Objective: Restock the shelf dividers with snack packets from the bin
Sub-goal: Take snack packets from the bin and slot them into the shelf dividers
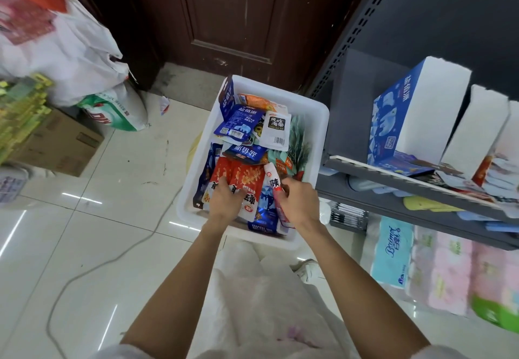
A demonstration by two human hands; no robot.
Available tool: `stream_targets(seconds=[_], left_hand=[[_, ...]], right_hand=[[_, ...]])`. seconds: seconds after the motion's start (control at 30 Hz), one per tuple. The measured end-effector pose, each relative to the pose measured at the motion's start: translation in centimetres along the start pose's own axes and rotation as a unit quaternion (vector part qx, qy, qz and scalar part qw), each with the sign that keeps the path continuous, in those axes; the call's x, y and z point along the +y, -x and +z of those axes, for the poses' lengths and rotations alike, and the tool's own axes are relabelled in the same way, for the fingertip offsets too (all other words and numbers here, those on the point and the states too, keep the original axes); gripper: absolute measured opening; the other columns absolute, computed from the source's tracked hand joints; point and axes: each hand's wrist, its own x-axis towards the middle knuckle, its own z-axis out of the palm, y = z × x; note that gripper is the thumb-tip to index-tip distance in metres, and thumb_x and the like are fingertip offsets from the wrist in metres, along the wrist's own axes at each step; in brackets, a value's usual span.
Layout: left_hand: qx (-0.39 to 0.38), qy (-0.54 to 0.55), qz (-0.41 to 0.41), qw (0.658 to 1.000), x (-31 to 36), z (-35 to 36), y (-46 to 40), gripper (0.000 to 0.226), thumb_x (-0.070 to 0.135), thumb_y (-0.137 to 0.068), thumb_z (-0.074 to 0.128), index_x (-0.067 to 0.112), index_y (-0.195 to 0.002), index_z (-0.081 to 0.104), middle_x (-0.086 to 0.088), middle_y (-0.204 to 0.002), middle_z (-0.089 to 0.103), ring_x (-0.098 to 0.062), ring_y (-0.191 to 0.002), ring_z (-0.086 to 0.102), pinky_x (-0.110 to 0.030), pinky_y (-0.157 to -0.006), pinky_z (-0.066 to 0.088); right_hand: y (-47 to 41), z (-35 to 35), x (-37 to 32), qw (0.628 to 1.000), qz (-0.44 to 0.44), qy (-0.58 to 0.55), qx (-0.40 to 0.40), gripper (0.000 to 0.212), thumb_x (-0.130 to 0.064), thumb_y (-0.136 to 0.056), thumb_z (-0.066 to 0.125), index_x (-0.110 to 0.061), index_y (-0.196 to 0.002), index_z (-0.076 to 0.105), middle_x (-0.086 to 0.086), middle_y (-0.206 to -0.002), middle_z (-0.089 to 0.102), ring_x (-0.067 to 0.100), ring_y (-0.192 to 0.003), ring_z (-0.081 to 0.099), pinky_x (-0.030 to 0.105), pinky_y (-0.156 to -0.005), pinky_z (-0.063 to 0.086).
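Observation:
A white plastic bin (320, 122) stands on the floor in front of me, filled with several snack packets in blue, red, white and teal. My left hand (224, 201) lies on a bundle of red packets (247, 178) at the bin's near left, its fingers curled over them. My right hand (297, 201) grips a red-and-white packet (273, 180) standing upright near the bin's near right side. To the right, the dark shelf (393, 173) carries white cardboard dividers (474, 131) and a blue display box (393, 122).
A brown wooden door (230, 15) is behind the bin. White bags (70, 49), a cardboard box (61, 145) and green-yellow stacks (19, 111) sit at the left. A grey cable (112, 260) runs over the tiled floor. Tissue packs (393, 249) fill the lower shelf.

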Motion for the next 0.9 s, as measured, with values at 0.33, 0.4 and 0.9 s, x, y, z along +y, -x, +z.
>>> stream_targets(seconds=[0.33, 0.4, 0.9], left_hand=[[0.064, 0.148, 0.02, 0.987, -0.8, -5.7, 4.9, 0.038, 0.021, -0.088, 0.065, 0.018, -0.117, 0.041, -0.002, -0.113, 0.061, -0.022, -0.093, 0.063, -0.039, -0.08, 0.053], [0.079, 0.231, 0.051, 0.968, -0.6, -6.5, 6.4, 0.034, 0.015, -0.088, 0.065, 0.021, -0.114, 0.043, 0.003, -0.106, 0.063, -0.02, -0.094, 0.064, -0.036, -0.076, 0.053], [-0.137, 0.466, 0.069, 0.871, 8.2, -2.1, 10.3, 0.062, 0.006, -0.067, 0.067, 0.018, -0.125, 0.049, 0.0, -0.104, 0.07, -0.026, -0.102, 0.065, -0.04, -0.077, 0.057]], right_hand=[[3.4, -6.3, 0.8, 0.922, 0.074, -0.379, -0.027, 0.014, -0.009, -0.091, 0.059, -0.018, -0.101, 0.065, 0.0, -0.103, 0.069, 0.017, -0.094, 0.065, 0.026, -0.078, 0.052], [3.7, -6.8, 0.5, 0.85, 0.113, -0.512, -0.055, 0.019, -0.007, -0.091, 0.058, -0.023, -0.098, 0.066, -0.003, -0.1, 0.072, 0.012, -0.091, 0.066, 0.035, -0.082, 0.05], [5.0, -8.4, 0.6, 0.768, 0.099, -0.633, 0.009, 0.014, -0.008, -0.095, 0.052, -0.017, -0.105, 0.056, -0.005, -0.09, 0.072, 0.004, -0.079, 0.065, 0.022, -0.069, 0.046]])
